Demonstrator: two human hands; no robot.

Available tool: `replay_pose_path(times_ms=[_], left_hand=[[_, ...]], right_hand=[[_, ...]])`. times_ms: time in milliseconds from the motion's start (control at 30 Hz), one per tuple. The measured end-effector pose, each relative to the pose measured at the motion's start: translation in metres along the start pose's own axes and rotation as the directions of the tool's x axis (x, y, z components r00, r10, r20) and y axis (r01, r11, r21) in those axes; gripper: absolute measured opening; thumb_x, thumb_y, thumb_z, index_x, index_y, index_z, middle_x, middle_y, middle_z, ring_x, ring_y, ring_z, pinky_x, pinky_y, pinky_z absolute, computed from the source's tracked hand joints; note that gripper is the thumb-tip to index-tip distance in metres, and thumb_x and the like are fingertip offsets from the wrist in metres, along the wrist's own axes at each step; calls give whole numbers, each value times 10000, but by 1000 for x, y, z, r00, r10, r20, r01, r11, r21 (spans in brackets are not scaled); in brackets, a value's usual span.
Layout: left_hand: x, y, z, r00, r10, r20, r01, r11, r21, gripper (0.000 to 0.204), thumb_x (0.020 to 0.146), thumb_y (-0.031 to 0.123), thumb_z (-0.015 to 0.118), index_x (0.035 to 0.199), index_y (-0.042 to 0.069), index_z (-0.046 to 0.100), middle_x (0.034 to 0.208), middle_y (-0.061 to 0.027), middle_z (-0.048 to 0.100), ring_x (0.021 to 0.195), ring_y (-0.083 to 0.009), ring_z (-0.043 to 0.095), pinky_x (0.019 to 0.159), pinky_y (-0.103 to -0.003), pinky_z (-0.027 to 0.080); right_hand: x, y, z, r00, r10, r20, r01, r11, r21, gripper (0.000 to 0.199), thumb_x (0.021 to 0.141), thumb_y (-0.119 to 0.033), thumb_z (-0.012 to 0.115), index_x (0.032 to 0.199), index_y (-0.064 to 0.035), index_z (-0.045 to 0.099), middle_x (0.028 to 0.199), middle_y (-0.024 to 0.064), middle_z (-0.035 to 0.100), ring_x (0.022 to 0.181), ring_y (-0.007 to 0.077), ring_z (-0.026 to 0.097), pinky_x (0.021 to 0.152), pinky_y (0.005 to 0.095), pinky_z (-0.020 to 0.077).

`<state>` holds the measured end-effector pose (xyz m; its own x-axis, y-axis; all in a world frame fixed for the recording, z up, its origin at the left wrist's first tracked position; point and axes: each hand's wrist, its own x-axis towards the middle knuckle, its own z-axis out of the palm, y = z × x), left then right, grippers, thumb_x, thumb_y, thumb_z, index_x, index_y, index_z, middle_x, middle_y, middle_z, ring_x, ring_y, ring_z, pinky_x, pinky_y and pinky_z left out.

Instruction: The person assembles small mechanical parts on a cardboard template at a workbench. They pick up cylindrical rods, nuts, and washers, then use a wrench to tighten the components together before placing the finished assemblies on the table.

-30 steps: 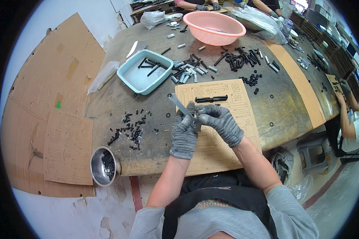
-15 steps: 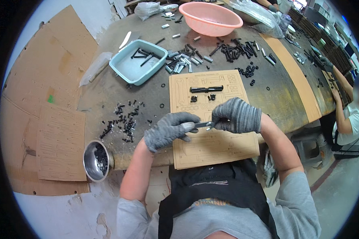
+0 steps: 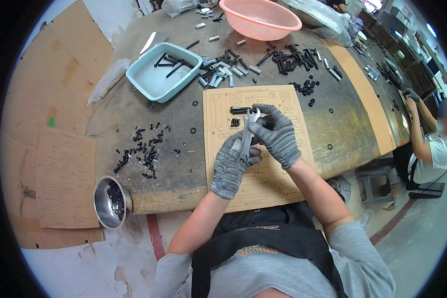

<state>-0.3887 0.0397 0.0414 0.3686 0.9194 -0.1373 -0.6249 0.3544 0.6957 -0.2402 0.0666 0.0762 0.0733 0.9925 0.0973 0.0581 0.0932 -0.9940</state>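
Note:
A grey open-ended wrench (image 3: 246, 138) stands tilted above the printed cardboard sheet (image 3: 293, 171). My left hand (image 3: 228, 168), in a grey knitted glove, is closed around its lower part. My right hand (image 3: 279, 136), gloved alike, has its fingers bent about the wrench's upper jaw; anything small between those fingers is hidden. Just beyond the hands, black bolts (image 3: 238, 110) lie side by side on the sheet, partly covered by the right fingers. A small group of short black screws (image 3: 235, 122) lies below them.
Left of the sheet are scattered black screws (image 3: 146, 149) and a steel bowl (image 3: 100, 201) of black parts. Farther back stand a blue tray (image 3: 154, 89) with bolts and a pink basin (image 3: 263, 31). Metal sleeves (image 3: 216, 79) and bolts (image 3: 295, 60) lie between. Another person (image 3: 432, 139) works at right.
Both hands have moved forward over the sheet. The wrench has swung from nearly level to steeply tilted, jaw away from me. My right hand now covers part of the laid-out hardware.

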Motion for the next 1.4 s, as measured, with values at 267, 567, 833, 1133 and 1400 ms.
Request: replay_pose_path(times_ms=[267, 567, 833, 1133, 1400], left_hand=[[-12, 4, 5, 984, 23, -175, 22, 968, 248, 323, 993, 281, 457, 1207, 48, 525, 891, -59, 601, 563, -37, 470, 411, -151, 368], [30, 25, -33, 985, 77, -155, -37, 969, 245, 348, 980, 285, 493, 1259, 78, 523, 927, -48, 617, 669, -90, 565, 550, -204, 498], [56, 49, -65, 902, 425, -82, 147, -125, 981, 399, 830, 290, 676, 1154, 73, 597, 915, -141, 648, 813, -253, 645, 750, -375, 518], [68, 40, -54, 896, 421, -143, 270, -262, 926, 302, 792, 359, 695, 916, 92, 626, 875, -114, 641, 787, -290, 643, 700, -415, 511], [66, 35, -63, 861, 505, -53, 185, -214, 959, 354, 763, 315, 748, 1006, 70, 670, 872, -137, 672, 767, -236, 664, 717, -375, 524]], right_hand=[[14, -11, -9, 978, 127, 165, -133, 991, 27, 294, 847, -181, 704, 1092, -25, 657, 888, 37, 671, 723, 80, 627, 624, 215, 509], [112, 2, 11, 877, 203, 435, -139, 975, -175, 214, 832, -185, 710, 982, -33, 696, 772, 26, 678, 638, 79, 622, 562, 214, 521], [204, 64, 39, 834, 252, 491, -168, 963, -210, 204, 793, -151, 740, 943, -16, 710, 761, 44, 689, 597, 98, 623, 535, 236, 528], [201, 78, 47, 836, 248, 489, -60, 928, -368, 155, 806, -163, 733, 926, -67, 718, 792, 23, 677, 671, 101, 615, 567, 257, 524], [158, 48, 2, 965, -160, 207, 246, 826, -508, 253, 833, -197, 683, 1025, -33, 689, 869, 93, 707, 751, 136, 620, 729, 276, 508]])
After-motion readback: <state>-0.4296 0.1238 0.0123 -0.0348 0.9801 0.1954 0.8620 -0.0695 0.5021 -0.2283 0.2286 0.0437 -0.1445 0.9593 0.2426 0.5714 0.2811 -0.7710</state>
